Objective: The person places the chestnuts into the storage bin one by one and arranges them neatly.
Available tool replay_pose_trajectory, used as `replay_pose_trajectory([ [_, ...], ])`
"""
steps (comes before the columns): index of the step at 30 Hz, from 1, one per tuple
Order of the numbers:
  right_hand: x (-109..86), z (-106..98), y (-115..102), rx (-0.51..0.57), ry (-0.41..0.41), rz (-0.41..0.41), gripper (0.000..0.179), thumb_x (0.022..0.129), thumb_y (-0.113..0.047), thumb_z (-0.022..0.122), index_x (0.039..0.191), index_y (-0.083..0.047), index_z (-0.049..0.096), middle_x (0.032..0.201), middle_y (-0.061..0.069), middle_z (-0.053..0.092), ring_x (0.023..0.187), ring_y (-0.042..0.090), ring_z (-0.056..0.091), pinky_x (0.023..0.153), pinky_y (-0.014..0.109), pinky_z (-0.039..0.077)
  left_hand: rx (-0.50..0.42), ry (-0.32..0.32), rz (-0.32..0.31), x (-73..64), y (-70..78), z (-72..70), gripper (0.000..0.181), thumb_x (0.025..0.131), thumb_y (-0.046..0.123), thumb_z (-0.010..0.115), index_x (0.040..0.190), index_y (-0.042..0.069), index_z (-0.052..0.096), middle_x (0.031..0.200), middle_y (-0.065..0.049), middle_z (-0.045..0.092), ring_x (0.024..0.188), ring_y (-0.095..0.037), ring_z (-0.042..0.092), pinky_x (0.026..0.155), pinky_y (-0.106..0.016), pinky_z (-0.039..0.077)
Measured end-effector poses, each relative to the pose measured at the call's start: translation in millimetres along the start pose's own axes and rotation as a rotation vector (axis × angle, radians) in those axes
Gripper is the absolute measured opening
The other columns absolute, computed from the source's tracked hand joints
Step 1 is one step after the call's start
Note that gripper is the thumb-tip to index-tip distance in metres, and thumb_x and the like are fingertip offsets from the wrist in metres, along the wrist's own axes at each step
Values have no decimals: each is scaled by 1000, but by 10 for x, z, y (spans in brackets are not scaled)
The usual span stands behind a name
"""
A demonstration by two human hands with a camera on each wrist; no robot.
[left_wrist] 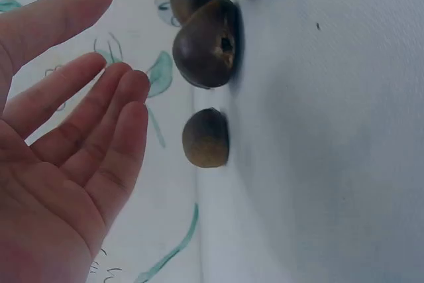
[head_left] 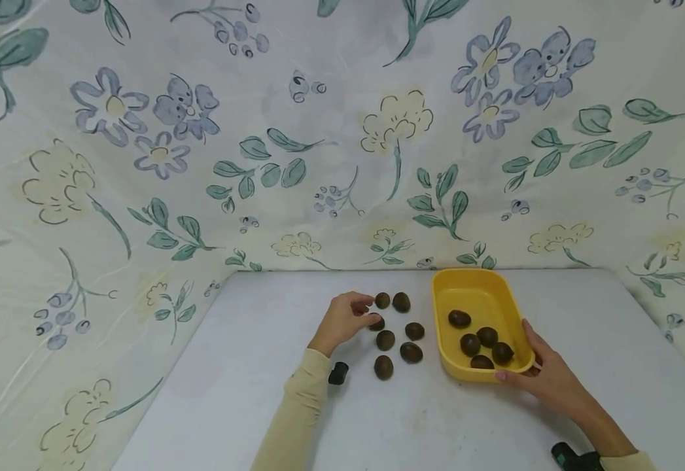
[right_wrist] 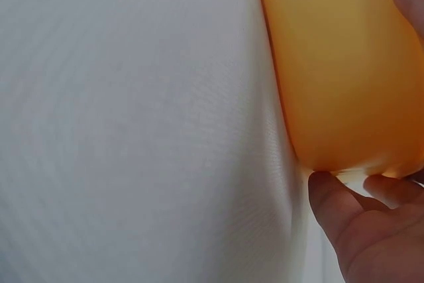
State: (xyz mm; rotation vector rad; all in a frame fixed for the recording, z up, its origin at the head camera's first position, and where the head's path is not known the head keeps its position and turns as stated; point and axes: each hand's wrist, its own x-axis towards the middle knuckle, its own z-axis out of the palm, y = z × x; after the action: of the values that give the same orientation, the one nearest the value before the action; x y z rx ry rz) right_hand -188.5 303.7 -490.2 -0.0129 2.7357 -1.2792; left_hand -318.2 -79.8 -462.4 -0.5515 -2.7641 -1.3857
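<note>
Several dark brown, rounded fruit-like things (head_left: 411, 353) lie loosely grouped on the white table, left of a yellow plastic tub (head_left: 445, 353). My left hand (head_left: 342, 320) is at the group's far left, thumb and fingers apart. In the left wrist view, that hand (left_wrist: 79, 144) has nothing between its fingers, and a brown fruit-like thing (left_wrist: 205, 138) stands beside it. My right hand (head_left: 554, 376) grips the tub's near right corner, thumb at the front rim and fingers along the right side. Inside the tub are several more brown fruit-like things (head_left: 487, 337).
A small black object (head_left: 339, 373) shows beside the left forearm. Another black device (head_left: 572, 456) is at the right wrist. Floral cloth (head_left: 318, 163) hangs behind and around the white table (head_left: 230, 366).
</note>
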Motion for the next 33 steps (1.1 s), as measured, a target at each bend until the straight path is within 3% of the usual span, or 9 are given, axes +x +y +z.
replay_pose_trajectory([
  [7, -11, 25, -22, -1, -1, 16, 126, 87, -49, 81, 164, -6, -8, 170, 32, 6, 150, 59, 24, 113, 56, 39, 69, -40, -105, -9, -66, 1, 45, 86, 18, 84, 124, -2, 70, 119, -20, 73, 111, -31, 69, 96, -45, 57],
  [11, -20, 30, -40, -2, -4, 40, 127, 86, -53, 80, 164, -6, -9, 170, 32, 4, 149, 59, 24, 113, 58, 39, 72, -44, -115, -7, -61, 29, 45, 85, 16, 85, 124, -2, 70, 121, -19, 73, 113, -31, 69, 98, -46, 57],
  [22, -10, 28, -38, -11, 12, 4, 126, 86, -50, 81, 164, -5, -7, 169, 32, 7, 149, 58, 27, 112, 56, 41, 165, -97, -72, 40, -100, 81, 45, 80, 6, 86, 122, -4, 70, 113, -18, 75, 99, -25, 70, 93, -41, 58],
  [33, 10, 11, -55, -16, -7, 76, 129, 84, -53, 82, 164, -8, -8, 170, 31, 6, 150, 56, 26, 112, 55, 43, 225, -89, -17, 40, -113, 138, 45, 80, 3, 85, 121, -2, 69, 108, -14, 72, 94, -21, 64, 90, -40, 55],
])
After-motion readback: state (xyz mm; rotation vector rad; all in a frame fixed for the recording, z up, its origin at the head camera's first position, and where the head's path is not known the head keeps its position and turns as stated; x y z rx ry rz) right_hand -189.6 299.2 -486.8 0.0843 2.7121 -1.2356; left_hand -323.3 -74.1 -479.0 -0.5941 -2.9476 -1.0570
